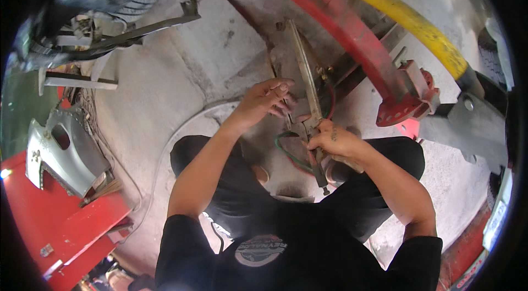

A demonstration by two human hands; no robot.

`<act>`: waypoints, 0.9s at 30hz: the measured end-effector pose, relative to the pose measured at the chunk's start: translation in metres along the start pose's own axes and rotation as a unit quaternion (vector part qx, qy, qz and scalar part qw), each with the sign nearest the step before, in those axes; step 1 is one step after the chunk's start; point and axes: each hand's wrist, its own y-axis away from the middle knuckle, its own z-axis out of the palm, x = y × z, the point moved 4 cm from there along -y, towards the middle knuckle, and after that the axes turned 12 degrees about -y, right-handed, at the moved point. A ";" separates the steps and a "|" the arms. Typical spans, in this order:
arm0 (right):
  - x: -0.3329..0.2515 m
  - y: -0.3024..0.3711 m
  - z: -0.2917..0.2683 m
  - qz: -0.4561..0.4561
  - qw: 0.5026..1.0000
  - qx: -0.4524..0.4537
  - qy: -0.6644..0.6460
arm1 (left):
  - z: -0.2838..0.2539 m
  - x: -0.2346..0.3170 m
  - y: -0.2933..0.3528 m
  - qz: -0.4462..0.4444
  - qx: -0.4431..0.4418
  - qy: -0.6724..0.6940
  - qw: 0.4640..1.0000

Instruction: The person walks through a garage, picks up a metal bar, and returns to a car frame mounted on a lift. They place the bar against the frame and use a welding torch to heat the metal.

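My right hand (336,140) is wrapped around the lower part of a long, narrow metal bar (304,65). The bar slants away from me between my knees, and a bolt-like tip shows at its near end. To the left of the bar is my left hand (267,103), its fingers loosely bent and apart, with no grip on anything that I can make out. A green hose (285,149) loops below the hands, and a red hose (332,98) curves just right of the bar. Brass fittings (323,73) lie beside the bar; what they join is partly hidden.
A red curved arm (352,32) and a yellow one (407,7) cross the upper right, ending near a grey steel bracket (467,126). Left, a silver body panel (74,151) rests on a red surface (66,225). A pale hose (165,151) trails over the concrete floor (143,87).
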 end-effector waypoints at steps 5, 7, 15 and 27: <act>-0.006 0.024 0.045 -0.012 0.998 -0.043 0.035 | 0.026 -0.026 0.012 0.064 0.074 0.105 0.990; -0.015 0.026 0.057 -0.037 0.996 -0.073 0.029 | 0.018 -0.015 0.015 0.093 0.107 0.093 0.985; 0.012 0.085 0.118 -0.041 0.992 -0.072 -0.099 | 0.027 0.038 0.104 0.158 0.107 0.029 0.981; -0.044 0.064 0.095 -0.246 0.967 0.061 0.036 | 0.035 0.116 0.123 0.251 0.185 -0.121 0.942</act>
